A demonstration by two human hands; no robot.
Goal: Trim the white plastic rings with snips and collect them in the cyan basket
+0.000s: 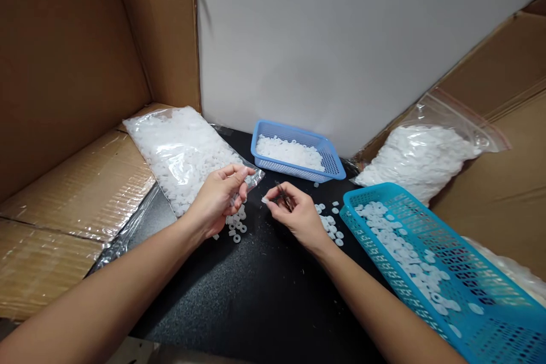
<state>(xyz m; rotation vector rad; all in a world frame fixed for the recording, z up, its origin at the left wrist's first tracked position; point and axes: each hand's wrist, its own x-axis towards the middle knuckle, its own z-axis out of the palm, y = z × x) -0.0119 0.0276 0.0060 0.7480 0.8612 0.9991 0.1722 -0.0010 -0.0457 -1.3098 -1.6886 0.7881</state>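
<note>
My left hand (pixel 222 198) is closed, with its thumb and fingertips pinched together. What they hold, if anything, is too small to make out. Below it lies a loose pile of white plastic rings (pixel 236 226) on the black tabletop (pixel 239 296). My right hand (pixel 298 213) pinches a small white plastic piece (pixel 265 200) between thumb and forefinger. A dark, thin tool (pixel 285 199), its kind unclear, is tucked in the same hand's curled fingers. Beside that hand lie more white rings (pixel 333 227). The two hands are apart.
A clear bag of white pieces (pixel 170 148) lies at left. Behind the hands stands a blue basket (pixel 294 170) holding white pieces. A larger teal basket (pixel 371 227) with white rings stands at right, before another filled zip bag (pixel 422 153). Cardboard (pixel 63 170) and a pale panel (pixel 319 40) surround the table.
</note>
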